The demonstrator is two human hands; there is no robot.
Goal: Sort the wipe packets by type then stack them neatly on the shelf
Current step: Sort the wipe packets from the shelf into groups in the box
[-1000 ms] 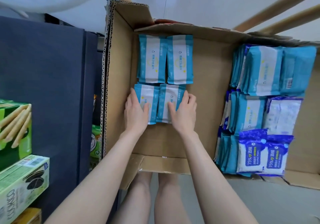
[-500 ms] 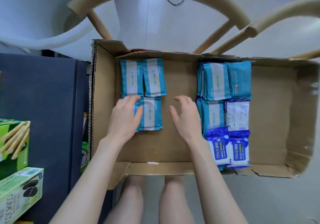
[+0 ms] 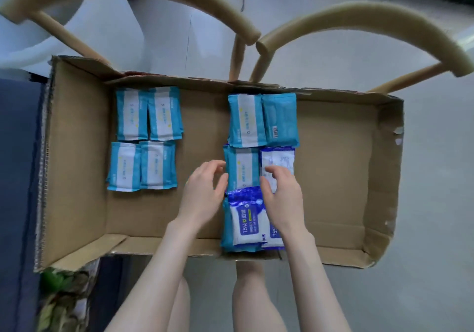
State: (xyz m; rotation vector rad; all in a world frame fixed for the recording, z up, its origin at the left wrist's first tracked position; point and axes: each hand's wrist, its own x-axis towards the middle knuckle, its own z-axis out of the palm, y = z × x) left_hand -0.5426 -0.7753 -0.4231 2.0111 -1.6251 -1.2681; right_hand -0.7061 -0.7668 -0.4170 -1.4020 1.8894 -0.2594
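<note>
Reaching into the mixed pile, the right hand [image 3: 282,198] lays its fingers over a white-faced wipe packet with dark blue edges [image 3: 278,158], thumb at the packet's left side. Whether it has a pinch on it I cannot tell through the blur. The left hand [image 3: 205,190] hovers just beside, fingers apart and loosely curled, holding nothing, close to the left edge of a light blue and white wipe packet [image 3: 241,167] that lies next to the white-faced one.

Toward the near edge of the shallow brown cardboard box [image 3: 333,177], two dark blue packets marked 75% [image 3: 246,218] lie on more light blue ones. Toward the far edge sit two more light blue packets [image 3: 261,118]. Near the far left corner, four light blue packets [image 3: 146,139] form a tidy two-by-two block, well apart from the pile.

Sorting looks under way, with shelving not yet begun. The next move calls for lifting one packet cleanly without dragging its neighbours, then setting it with its own kind.
</note>
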